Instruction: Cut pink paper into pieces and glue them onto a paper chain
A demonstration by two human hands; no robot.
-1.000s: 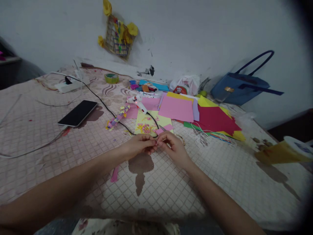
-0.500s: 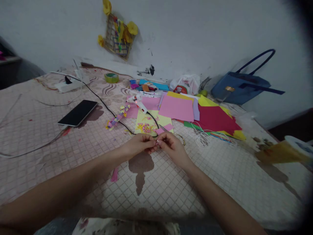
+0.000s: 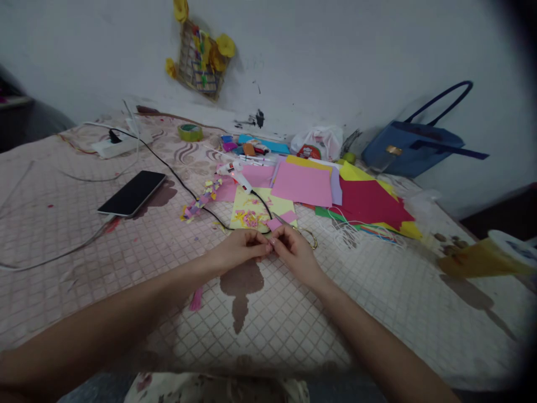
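Observation:
My left hand [image 3: 245, 246] and my right hand [image 3: 291, 244] meet fingertip to fingertip above the table, both pinched closed. Whatever lies between the fingertips is too small to make out. Just beyond them is a yellow sheet [image 3: 285, 206] with small pink and yellow paper scraps [image 3: 249, 218]. Scissors [image 3: 309, 238] with gold-coloured handles lie behind my right hand, beside a pink paper piece [image 3: 282, 220]. A white glue gun [image 3: 237, 174] with a black cord rests behind the scraps. To its left is a strip covered in coloured paper bits [image 3: 202, 200]. A pink tassel [image 3: 196, 299] lies below my left wrist.
A tablet-like device [image 3: 133, 193] on a cable lies left, near a white power strip [image 3: 119, 144]. Green tape [image 3: 190, 132] is at the back. Coloured sheets [image 3: 302, 183], white string [image 3: 346, 235] and a blue bag [image 3: 413, 148] are right, with a yellowish container [image 3: 474, 260] at far right.
The fingertips of both hands have shifted slightly, pressing closer together. The view has moved a little; the things on the table stay in place.

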